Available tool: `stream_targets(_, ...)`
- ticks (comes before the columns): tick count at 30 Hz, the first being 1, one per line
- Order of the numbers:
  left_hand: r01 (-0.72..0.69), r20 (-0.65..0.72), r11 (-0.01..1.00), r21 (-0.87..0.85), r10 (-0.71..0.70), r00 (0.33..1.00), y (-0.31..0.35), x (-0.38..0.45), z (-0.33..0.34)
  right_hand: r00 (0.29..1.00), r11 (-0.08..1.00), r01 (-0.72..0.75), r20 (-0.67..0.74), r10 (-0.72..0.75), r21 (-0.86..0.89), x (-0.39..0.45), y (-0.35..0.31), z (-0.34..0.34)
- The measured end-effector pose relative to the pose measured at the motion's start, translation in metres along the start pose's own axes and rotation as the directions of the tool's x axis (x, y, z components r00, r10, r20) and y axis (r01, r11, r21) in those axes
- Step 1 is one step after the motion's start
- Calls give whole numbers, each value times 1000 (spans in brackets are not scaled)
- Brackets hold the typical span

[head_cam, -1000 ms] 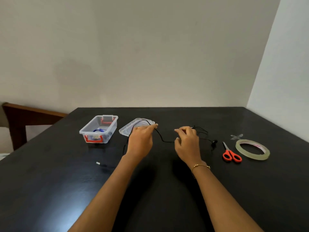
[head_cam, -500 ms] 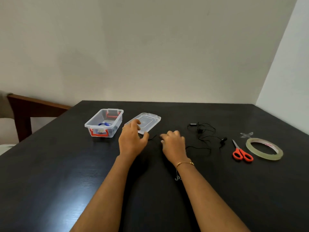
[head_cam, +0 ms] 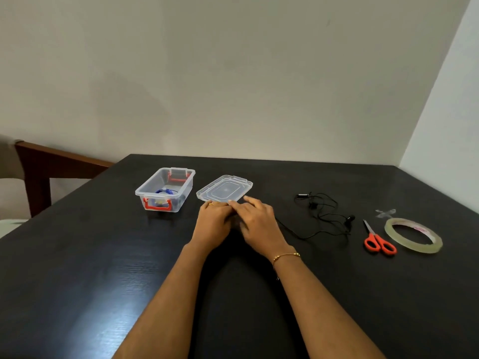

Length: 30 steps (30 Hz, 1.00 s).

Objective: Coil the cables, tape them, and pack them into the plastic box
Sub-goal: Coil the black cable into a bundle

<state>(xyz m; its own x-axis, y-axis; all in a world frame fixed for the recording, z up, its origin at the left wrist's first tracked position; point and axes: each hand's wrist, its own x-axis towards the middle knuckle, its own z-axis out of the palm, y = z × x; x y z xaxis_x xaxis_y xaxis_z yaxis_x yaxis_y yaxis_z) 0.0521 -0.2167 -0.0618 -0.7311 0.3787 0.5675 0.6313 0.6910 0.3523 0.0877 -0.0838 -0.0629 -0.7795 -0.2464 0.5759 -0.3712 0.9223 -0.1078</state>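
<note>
While both forearms stretch out over the dark surface (head_cam: pixel 77 281), the left hand (head_cam: pixel 213 225) and right hand (head_cam: pixel 259 224) meet, knuckles up, fingers curled together over something I cannot make out. From under the right hand a thin black cable (head_cam: pixel 321 216) trails off to its right in loose tangles. Further right lie orange-handled scissors (head_cam: pixel 379 239) and a tape roll (head_cam: pixel 413 235). Just beyond the hands rests a clear lid (head_cam: pixel 224 190); beyond the left hand, to its left, stands the plastic box (head_cam: pixel 166 189) holding a blue coil (head_cam: pixel 166 194).
</note>
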Motion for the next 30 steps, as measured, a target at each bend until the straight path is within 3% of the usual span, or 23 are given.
stream_targets(6,17,-65,999,-47,-20,998,17,0,-8,961,974,-151,-208,185,169,-4,17,-9)
stream_targets(12,83,-95,990,118,-72,993,17,4,-13,898,949,-269,-315,309,164,-6,26,-13)
stream_targets(17,343,-72,869,356,-340,938,10,3,-19,846,909,-409,-341,410,78,-10,33,-16)
stream_targets(25,474,-15,755,453,-525,851,-13,-1,-14,907,906,-421,-16,421,-35,-14,36,-14)
stream_targets(30,533,10,688,493,-617,787,-18,-4,-18,913,917,-395,136,385,49,-16,37,-14)
